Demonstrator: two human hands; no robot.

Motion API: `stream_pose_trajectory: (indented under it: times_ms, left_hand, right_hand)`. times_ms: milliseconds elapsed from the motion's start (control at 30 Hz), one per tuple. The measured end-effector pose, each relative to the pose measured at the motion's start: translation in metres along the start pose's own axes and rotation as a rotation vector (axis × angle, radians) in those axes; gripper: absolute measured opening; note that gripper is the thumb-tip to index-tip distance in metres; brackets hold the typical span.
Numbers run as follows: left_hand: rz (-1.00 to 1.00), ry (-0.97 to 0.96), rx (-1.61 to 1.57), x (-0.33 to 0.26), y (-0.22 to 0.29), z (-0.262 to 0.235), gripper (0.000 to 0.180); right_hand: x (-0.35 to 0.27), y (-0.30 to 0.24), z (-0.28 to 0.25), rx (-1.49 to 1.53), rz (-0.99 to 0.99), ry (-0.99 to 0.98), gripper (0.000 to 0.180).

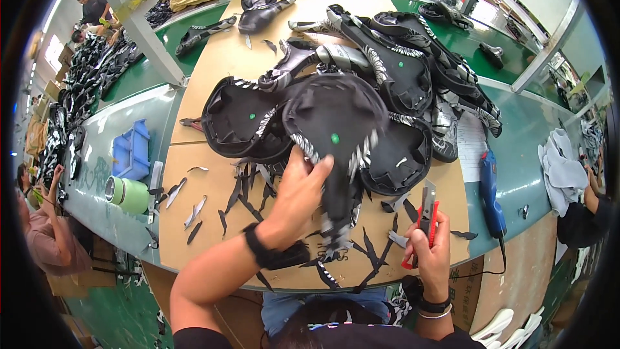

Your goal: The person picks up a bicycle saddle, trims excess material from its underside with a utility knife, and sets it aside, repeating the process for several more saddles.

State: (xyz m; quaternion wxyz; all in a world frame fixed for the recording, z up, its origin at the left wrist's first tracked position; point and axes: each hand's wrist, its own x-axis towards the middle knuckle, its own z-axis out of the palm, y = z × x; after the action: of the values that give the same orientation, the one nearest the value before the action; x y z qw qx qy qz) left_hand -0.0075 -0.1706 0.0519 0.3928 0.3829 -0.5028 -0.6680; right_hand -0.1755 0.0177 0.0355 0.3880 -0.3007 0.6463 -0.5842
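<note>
Left hand (298,187): closed on the lower edge of a black padded piece (332,113), frame centre, thumb on top; we read that as steadying it. Piece is blurred.
Right hand (434,245): wrapped round a red utility knife (426,216), lower right of centre, blade up-frame, probably keeping it off our arms.
Pile (400,161): similar pieces, upper centre, likely stacked for reach.
Cardboard (213,249): under pile and scraps (195,212); seemingly shields our tabletop (523,174).
Blue tool (492,194): right side, just beside cardboard.
</note>
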Motion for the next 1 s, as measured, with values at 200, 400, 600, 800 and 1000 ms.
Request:
stream_pose_trajectory:
  times_ms: [200, 400, 600, 800, 1000]
  left_hand:
    - [-0.032, -0.535, 0.759, -0.074, 0.039, -0.079, 0.041]
    - [0.350, -0.333, 1.198, -0.110, -0.001, -0.087, 0.046]
    - [0.308, -0.250, 1.181, -0.106, -0.021, -0.085, 0.074]
    - [0.283, -0.292, 1.133, -0.103, -0.020, -0.087, 0.070]
    - [0.308, -0.281, 1.093, -0.104, -0.022, -0.091, 0.066]
  right_hand:
    - [-0.014, 0.009, 0.017, 0.096, -0.043, -0.200, 0.050]
    - [-0.031, 0.024, 0.058, -0.384, -0.161, -0.547, 0.045]
    - [-0.003, -0.003, 0.041, -0.726, -0.566, -0.705, 0.055]
    - [0.029, -0.026, 0.059, -1.149, -0.966, -0.881, 0.071]
    - [0.036, -0.040, 0.065, -1.327, -0.872, -1.093, 0.077]
